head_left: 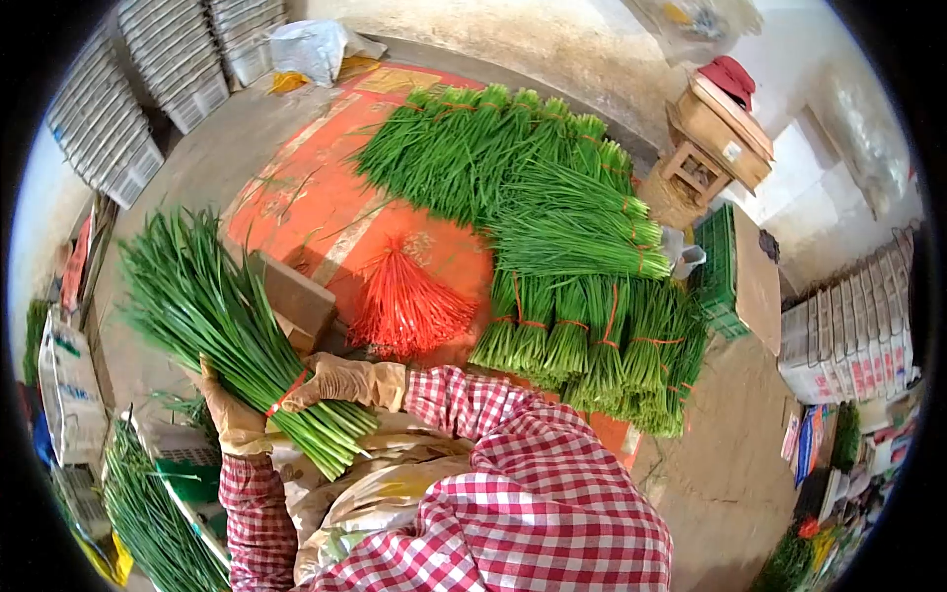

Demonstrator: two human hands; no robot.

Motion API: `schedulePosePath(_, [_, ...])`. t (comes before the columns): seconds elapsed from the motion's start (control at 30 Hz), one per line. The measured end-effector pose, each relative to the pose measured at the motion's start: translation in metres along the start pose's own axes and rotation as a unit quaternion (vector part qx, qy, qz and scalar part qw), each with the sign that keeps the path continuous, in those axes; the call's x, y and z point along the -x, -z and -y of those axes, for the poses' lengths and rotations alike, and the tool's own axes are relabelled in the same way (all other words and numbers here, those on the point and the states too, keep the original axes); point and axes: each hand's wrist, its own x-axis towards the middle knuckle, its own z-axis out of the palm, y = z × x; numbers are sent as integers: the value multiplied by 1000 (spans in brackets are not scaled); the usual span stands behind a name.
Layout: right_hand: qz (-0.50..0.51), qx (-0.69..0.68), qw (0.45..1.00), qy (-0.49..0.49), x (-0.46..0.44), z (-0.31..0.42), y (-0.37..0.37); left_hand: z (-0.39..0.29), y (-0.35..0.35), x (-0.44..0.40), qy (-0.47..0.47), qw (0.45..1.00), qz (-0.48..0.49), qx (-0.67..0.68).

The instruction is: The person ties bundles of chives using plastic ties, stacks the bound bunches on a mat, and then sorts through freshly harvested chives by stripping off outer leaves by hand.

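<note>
A large bunch of garlic chives (212, 301) lies slantwise across both gloved hands, its leafy ends up and to the left and its cut stems toward my lap. My left hand (233, 416) grips it from below and the left side. Around the stems runs a red tie (287, 392), where my right hand (340, 382) is closed on the bunch; its fingertips are partly hidden. Just ahead of my right hand, a pile of red ties (406, 306) spreads on the orange mat. A brown block (291, 296) stands behind the bunch.
Tied chive bunches (582, 217) cover the right of the orange mat (286, 212). Loose chives (153, 513) lie in a container at lower left. Around stand stacked white boxes (173, 59), more boxes (848, 321), a green crate (718, 266) and a wooden stool (695, 173).
</note>
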Motion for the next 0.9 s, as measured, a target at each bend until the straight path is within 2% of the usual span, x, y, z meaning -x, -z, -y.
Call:
schedulePosePath(0.03, [-11, -13, 1000, -4, 4, 4, 0, -2, 2, -5, 5, 1000, 7, 6])
schedulePosePath(0.1, [-98, 83, 990, 64, 40, 46, -9, 0, -3, -16, 88, 995, 22, -30])
schedulePosePath(0.13, [-99, 93, 990, 34, 39, 36, 16, -10, 0, -18, 199, 974, 105, 4])
schedulePosePath(0.17, [-183, 259, 948, 19, 46, 32, 39, -13, 11, -26, 199, 974, 94, -53])
schedulePosePath(0.2, [-261, 414, 872, -1, 56, 33, 53, -18, 25, -33, 198, 971, 84, -109])
schedulePosePath(0.27, [-363, 544, 753, -73, 95, 59, 48, -37, 48, -36, 176, 965, 118, -157])
schedulePosePath(0.33, [-350, 606, 701, -140, 121, 61, 72, -60, 63, -40, 186, 965, 64, -174])
schedulePosePath(0.4, [-360, 688, 614, -144, 152, 57, 87, -81, 92, -44, 140, 967, 44, -206])
schedulePosePath(0.47, [-312, 807, 456, -205, 184, 45, 114, -103, 113, -49, 106, 966, 7, -236])
schedulePosePath(0.5, [-332, 839, 399, -164, 205, 42, 129, -113, 125, -52, 110, 967, 11, -231])
schedulePosePath(0.53, [-348, 866, 339, -122, 226, 44, 140, -117, 119, -47, 89, 965, -38, -242])
schedulePosePath(0.63, [-367, 876, 237, -204, 276, 99, 146, -127, 131, -46, 59, 965, -68, -246])
schedulePosePath(0.67, [-382, 872, 207, -227, 292, 121, 150, -134, 151, -55, 90, 967, -13, -238])
schedulePosePath(0.7, [-381, 896, 113, -198, 318, 131, 176, -137, 161, -62, 120, 965, 43, -230])
schedulePosePath(0.73, [-377, 911, 19, -167, 343, 141, 202, -129, 152, -58, 119, 965, 42, -231])
schedulePosePath(0.77, [-379, 859, 19, -343, 354, 162, 208, -114, 132, -49, 82, 965, -23, -246])
schedulePosePath(0.8, [-444, 798, 14, -407, 369, 171, 228, -105, 120, -46, 45, 960, -89, -261])
schedulePosePath(0.83, [-498, 727, 1, -473, 383, 180, 249, -105, 121, -52, 102, 971, -38, -215])
schedulePosePath(0.9, [-551, 668, 75, -495, 380, 170, 268, -93, 97, -53, 119, 962, -61, -237])
